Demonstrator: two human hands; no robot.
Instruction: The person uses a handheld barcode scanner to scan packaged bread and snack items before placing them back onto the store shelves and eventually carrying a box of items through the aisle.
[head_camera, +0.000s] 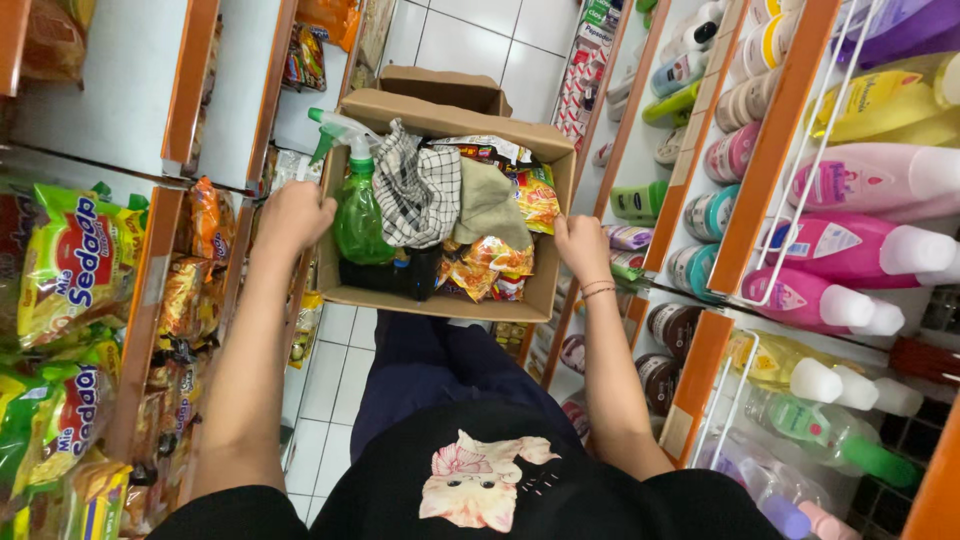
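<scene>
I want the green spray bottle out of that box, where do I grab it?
Judging by its pose, take the green spray bottle by the narrow neck under the trigger, coming from above: it stands upright in the cardboard box, body wedged beside the checked cloth.

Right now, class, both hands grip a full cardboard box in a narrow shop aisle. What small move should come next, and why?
Probably lower the cardboard box a little and steady it. The left hand and right hand grip only its side walls, it is packed high with a green spray bottle, a checked cloth and snack packets, and shelves crowd both sides.
</scene>
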